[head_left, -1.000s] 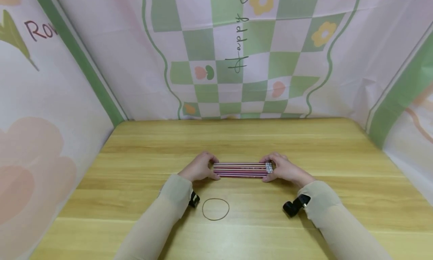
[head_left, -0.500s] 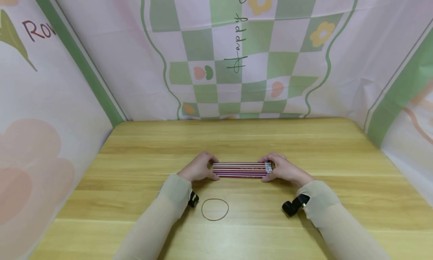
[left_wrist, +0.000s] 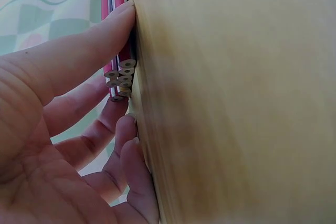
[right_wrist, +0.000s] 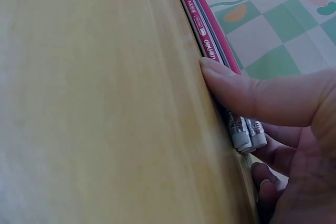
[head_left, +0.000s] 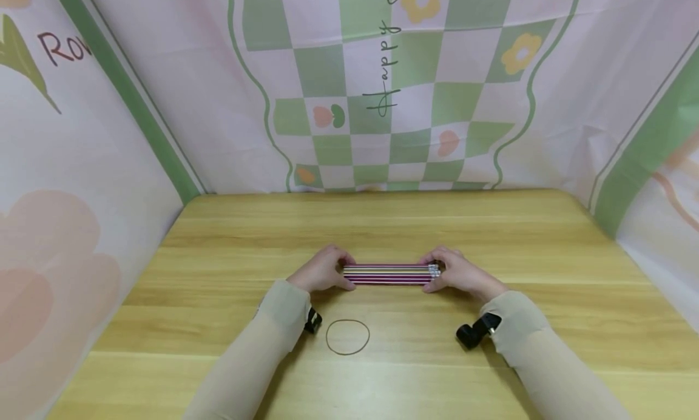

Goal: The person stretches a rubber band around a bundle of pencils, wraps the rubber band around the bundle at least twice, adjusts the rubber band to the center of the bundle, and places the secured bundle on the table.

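A bundle of striped red, white and dark pencils [head_left: 388, 275] lies crosswise on the table, stacked in layers. My left hand [head_left: 323, 270] grips its left end between thumb and fingers; in the left wrist view the flat, unsharpened pencil ends [left_wrist: 122, 77] show beside the thumb. At the other end, my right hand [head_left: 457, 274] holds the pencils just by their metal bands and white erasers [right_wrist: 247, 137], thumb on the near side and fingers behind. Nearer the body, a thin brown rubber band [head_left: 347, 337] lies loose in an oval.
The wooden table [head_left: 546, 238] reaches back to a printed curtain [head_left: 371, 104] with green checks. More curtain hangs at the left and right. A black wrist camera [head_left: 476, 332] sits at the right cuff, another [head_left: 313, 321] at the left.
The pencils have shifted within the hands into a slightly narrower, tighter bundle, with their stripes arranged differently. Both hands stay at its ends, and the rubber band lies where it was.
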`<state>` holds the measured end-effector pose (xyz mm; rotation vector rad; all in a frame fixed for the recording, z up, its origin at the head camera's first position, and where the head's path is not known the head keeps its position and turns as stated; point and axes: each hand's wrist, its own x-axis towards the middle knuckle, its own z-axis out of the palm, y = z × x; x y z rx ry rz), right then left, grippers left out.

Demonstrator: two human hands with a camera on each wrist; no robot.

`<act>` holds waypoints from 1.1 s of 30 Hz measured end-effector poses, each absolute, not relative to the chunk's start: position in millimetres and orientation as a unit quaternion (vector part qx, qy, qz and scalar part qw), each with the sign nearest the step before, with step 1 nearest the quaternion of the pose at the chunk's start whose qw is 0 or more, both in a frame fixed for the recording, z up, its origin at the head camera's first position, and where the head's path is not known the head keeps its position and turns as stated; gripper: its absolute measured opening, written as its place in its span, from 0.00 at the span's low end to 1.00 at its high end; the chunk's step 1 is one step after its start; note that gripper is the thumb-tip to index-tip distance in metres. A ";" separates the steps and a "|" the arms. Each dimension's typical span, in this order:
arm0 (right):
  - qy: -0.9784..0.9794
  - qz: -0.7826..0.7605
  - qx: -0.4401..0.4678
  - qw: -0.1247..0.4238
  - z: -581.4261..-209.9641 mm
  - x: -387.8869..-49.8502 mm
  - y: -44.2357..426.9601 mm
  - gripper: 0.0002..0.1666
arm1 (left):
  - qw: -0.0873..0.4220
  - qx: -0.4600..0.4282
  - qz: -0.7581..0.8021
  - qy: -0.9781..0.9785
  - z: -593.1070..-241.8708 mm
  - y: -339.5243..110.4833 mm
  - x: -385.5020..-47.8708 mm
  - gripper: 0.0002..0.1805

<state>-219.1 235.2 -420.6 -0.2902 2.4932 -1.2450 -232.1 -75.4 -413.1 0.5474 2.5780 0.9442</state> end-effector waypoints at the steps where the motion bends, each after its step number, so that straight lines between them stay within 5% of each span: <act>1: 0.878 -0.436 -0.105 0.168 -420.8 -219.5 235.6 0.35 | 0.169 0.195 0.332 0.907 -413.3 -75.3 -232.7 0.25; 33: 0.880 -0.414 -0.180 0.147 -419.8 -221.8 234.6 0.27 | 0.183 0.195 0.314 0.911 -410.3 -74.0 -232.1 0.18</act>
